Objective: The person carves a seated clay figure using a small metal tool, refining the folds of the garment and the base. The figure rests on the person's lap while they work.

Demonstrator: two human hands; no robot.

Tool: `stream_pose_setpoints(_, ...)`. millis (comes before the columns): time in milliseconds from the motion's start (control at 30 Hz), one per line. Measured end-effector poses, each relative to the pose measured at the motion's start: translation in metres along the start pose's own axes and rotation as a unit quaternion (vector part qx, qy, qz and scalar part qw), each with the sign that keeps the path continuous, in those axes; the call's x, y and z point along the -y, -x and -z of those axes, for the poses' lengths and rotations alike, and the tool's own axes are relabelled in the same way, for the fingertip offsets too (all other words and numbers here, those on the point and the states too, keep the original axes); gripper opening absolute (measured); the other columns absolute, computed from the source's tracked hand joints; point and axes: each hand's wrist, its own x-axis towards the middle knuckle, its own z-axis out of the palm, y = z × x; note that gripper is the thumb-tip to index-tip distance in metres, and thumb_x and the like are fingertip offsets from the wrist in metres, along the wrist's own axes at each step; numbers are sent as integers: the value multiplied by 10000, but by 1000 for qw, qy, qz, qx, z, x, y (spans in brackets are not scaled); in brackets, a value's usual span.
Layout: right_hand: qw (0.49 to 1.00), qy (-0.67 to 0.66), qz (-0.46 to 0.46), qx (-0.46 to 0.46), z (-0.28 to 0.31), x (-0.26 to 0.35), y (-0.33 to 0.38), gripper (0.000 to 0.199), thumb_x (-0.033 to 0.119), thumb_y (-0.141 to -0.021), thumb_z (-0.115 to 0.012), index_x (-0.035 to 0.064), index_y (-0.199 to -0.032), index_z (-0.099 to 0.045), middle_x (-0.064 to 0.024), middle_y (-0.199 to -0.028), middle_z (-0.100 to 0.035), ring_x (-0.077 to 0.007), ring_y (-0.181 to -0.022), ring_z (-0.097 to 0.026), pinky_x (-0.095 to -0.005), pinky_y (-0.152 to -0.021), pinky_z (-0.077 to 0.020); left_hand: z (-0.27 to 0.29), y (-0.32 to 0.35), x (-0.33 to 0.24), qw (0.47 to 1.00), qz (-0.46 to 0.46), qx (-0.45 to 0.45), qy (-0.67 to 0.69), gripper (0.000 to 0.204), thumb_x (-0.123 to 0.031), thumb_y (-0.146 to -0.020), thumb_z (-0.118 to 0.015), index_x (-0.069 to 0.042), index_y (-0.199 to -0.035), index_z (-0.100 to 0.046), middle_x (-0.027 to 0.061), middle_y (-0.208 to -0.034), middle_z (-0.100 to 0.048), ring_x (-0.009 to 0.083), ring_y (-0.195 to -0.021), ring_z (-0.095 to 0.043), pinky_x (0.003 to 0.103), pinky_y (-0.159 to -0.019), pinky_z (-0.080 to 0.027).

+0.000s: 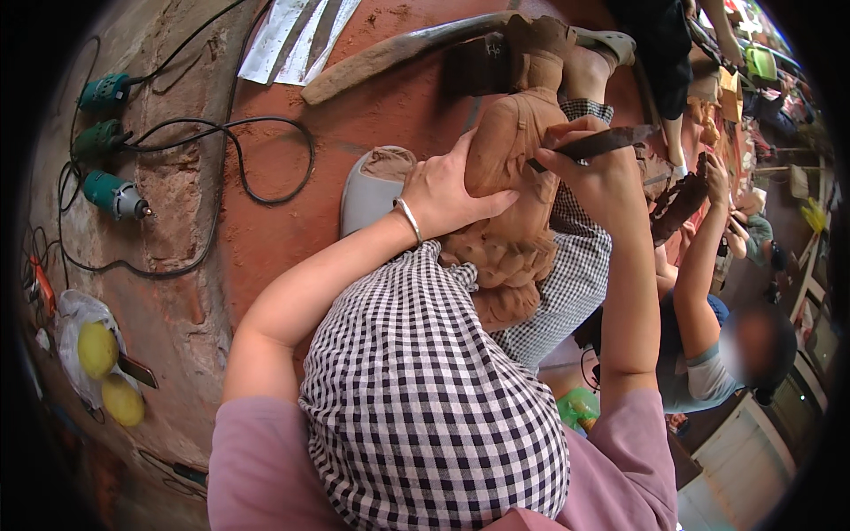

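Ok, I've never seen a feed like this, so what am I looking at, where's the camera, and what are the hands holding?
There is no machine here: a person works with two bare hands. The one picture comes from a wide fisheye camera on the person's head, looking down, so straight edges bend near the rim.

The left hand steadies a brown clay figure that rests on the checked-cloth lap. The right hand grips a dark blade tool against the figure.

On the reddish floor to the left lie three green power tools with black cables, and two yellow fruits on a bag. A grey sandal sits by the left hand. To the right, another person works nearby.
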Motion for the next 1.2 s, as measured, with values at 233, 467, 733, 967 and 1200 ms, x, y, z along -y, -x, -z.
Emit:
stream_pose_setpoints(233, 997, 4, 79, -24, -3, -7, 9, 212, 133, -806, -823, -20, -927, -741, -121, -917, -709, -232, -739, -668, -328, -678, -523, -1, 0, -1, 1000, 9, 4, -8, 906, -523, -767, -776, 7, -1419, -436, 214, -1086, -723, 366, -1000, -717, 426, -908, -560)
stream_pose_setpoints(467, 997, -51, 54, -20, -2, -19, -1, 198, 152, -818, -815, -7, -903, -733, -92, -893, -683, -215, -755, -648, -330, -693, -511, -5, -1, 5, 1000, -19, -21, 11, 1038, -587, -728, -755, 45, -1467, -392, 234, -1012, -735, 380, -935, -732, 443, -886, -580)
stream_pose_setpoints(733, 998, -44, 41, 6, 3, -13, -8, 245, 173, -804, -835, -23, -905, -727, -82, -835, -670, -213, -726, -636, -327, -668, -495, -2, -1, 3, 1000, -18, -13, 19, 1003, -588, -736, -764, 22, -1451, -413, 225, -1070, -727, 376, -985, -721, 436, -909, -568)
stream_pose_setpoints(967, 992, -46, 110, 37, 6, -21, -1, 253, 179, -793, -838, -27, -888, -727, -87, -924, -665, -225, -821, -648, -346, -727, -508, 1, 0, -2, 1000, 16, 13, 4, 934, -544, -767, -771, 4, -1438, -421, 212, -1121, -716, 359, -1039, -707, 423, -937, -547)
stream_pose_setpoints(1200, 987, -153, 40, 28, 5, -30, -6, 224, 124, -768, -828, -25, -901, -727, -86, -914, -659, -235, -826, -648, -343, -736, -515, -2, 0, 2, 1000, -7, -7, 19, 925, -539, -762, -777, 10, -1425, -438, 212, -1104, -721, 356, -1028, -712, 418, -929, -550)
